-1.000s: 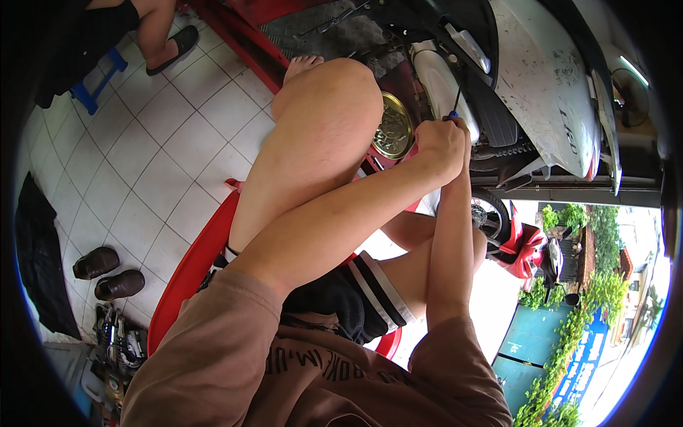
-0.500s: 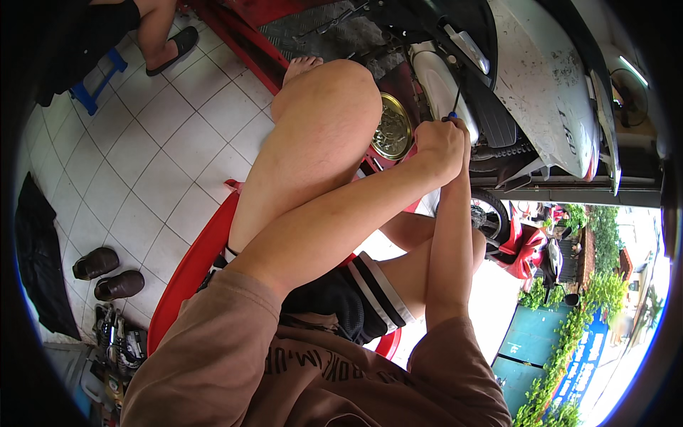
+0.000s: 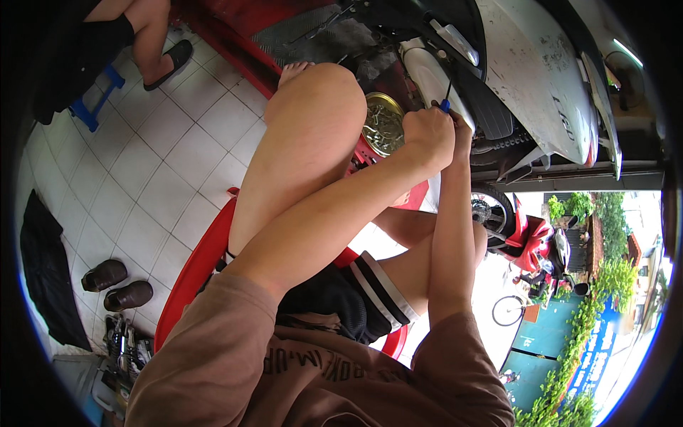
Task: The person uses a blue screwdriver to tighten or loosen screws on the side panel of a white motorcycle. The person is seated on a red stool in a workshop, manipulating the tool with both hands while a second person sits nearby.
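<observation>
My left hand [image 3: 429, 134] is closed in a fist around the handle end of a screwdriver [image 3: 445, 105], whose blue part and thin dark shaft stick out past the thumb toward the motorbike. Pressed close against it on the right is my right hand [image 3: 462, 133], its fingers curled; what they grip is mostly hidden. Just ahead of both hands lie the white, rounded cover [image 3: 435, 80] and the black footrest panel [image 3: 491, 117] of the motorbike [image 3: 537, 78]. To the left of my left hand, a round gold-rimmed tin [image 3: 385, 95] holds many small metal fasteners.
A red plastic chair [image 3: 186, 267] is under me. A red-framed platform [image 3: 245, 58] runs beneath the motorbike. At far left a seated person [image 3: 146, 43] has a blue stool [image 3: 107, 92]. Brown shoes [image 3: 128, 295] lie on the tiles; a red motorbike [image 3: 530, 245] stands outside.
Both hands and the screwdriver sit slightly higher and further left in the picture. The view has shifted a little, showing more of the tin. The left fist stays closed.
</observation>
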The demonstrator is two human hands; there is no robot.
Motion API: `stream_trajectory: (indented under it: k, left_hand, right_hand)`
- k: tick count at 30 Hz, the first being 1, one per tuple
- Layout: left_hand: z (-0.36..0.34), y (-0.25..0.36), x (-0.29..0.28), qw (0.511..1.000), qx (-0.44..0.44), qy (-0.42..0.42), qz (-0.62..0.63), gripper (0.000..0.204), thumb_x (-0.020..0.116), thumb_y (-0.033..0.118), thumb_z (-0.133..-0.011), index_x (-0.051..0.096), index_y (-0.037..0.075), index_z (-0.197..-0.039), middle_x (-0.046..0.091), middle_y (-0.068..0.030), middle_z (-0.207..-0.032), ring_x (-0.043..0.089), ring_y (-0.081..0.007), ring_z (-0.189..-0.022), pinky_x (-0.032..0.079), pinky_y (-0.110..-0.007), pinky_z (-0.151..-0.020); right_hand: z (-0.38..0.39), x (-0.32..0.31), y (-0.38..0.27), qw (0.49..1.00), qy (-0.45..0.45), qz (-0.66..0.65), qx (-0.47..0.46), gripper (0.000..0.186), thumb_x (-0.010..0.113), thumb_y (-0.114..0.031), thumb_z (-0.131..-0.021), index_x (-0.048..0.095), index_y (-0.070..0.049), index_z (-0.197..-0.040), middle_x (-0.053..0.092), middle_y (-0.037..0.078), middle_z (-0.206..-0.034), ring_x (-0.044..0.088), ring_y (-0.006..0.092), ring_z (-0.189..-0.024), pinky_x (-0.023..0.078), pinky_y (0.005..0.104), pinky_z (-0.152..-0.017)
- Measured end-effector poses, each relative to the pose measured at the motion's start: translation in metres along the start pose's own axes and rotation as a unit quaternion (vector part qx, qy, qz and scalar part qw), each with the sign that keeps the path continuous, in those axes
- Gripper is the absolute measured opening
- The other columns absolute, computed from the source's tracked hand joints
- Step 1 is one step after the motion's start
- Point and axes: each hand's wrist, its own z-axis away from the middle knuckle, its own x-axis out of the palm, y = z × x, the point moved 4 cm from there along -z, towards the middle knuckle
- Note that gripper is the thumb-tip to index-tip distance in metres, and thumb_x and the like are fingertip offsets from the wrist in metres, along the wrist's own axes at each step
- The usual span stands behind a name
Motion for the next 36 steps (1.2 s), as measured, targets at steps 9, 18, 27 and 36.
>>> stream_trajectory:
  k: [9, 18, 27, 36]
  left_hand:
    - [0.000, 0.003, 0.003, 0.999, 0.044, 0.022, -0.010, 0.033, 0.064, 0.030, -0.084, 0.065, -0.003, -0.084, 0.067, -0.0192, -0.079, 0.068, -0.0325, -0.078, 0.055, -0.041, -0.068]
    - [-0.009, 0.005, 0.056, 0.848, -0.215, -0.150, 0.460, 0.042, 0.042, 0.043, -0.098, 0.050, 0.007, -0.076, 0.051, -0.0012, -0.058, 0.047, -0.0118, -0.043, 0.032, -0.027, -0.039]
    - [-0.020, -0.010, 0.025, 0.874, -0.204, -0.120, 0.425, 0.045, 0.049, 0.049, -0.094, 0.055, 0.005, -0.083, 0.058, -0.0066, -0.065, 0.056, -0.0159, -0.051, 0.037, -0.030, -0.042]
    - [-0.006, 0.021, 0.000, 0.987, 0.030, 0.088, -0.134, 0.045, 0.052, 0.042, -0.090, 0.058, -0.002, -0.090, 0.066, -0.0252, -0.082, 0.065, -0.0428, -0.080, 0.051, -0.050, -0.072]
  right_hand:
    - [-0.015, -0.019, 0.006, 0.987, 0.006, -0.116, 0.114, 0.023, 0.061, -0.027, -0.090, 0.056, -0.006, -0.081, 0.057, 0.006, -0.070, 0.052, 0.0170, -0.057, 0.045, 0.0308, -0.052]
    - [-0.013, -0.013, 0.007, 0.973, -0.067, -0.210, 0.067, 0.044, 0.038, -0.040, -0.097, 0.060, -0.004, -0.105, 0.056, 0.004, -0.071, 0.044, 0.0100, -0.049, 0.033, 0.0203, -0.039]
    - [-0.002, 0.006, -0.008, 0.948, -0.157, -0.267, 0.070, 0.022, 0.044, -0.024, -0.097, 0.055, -0.006, -0.097, 0.058, 0.005, -0.083, 0.043, 0.0154, -0.059, 0.039, 0.0291, -0.053]
    - [-0.021, -0.002, 0.002, 0.966, -0.016, -0.248, 0.068, 0.021, 0.059, -0.024, -0.091, 0.058, -0.004, -0.091, 0.060, 0.009, -0.078, 0.059, 0.0202, -0.073, 0.050, 0.0332, -0.073]
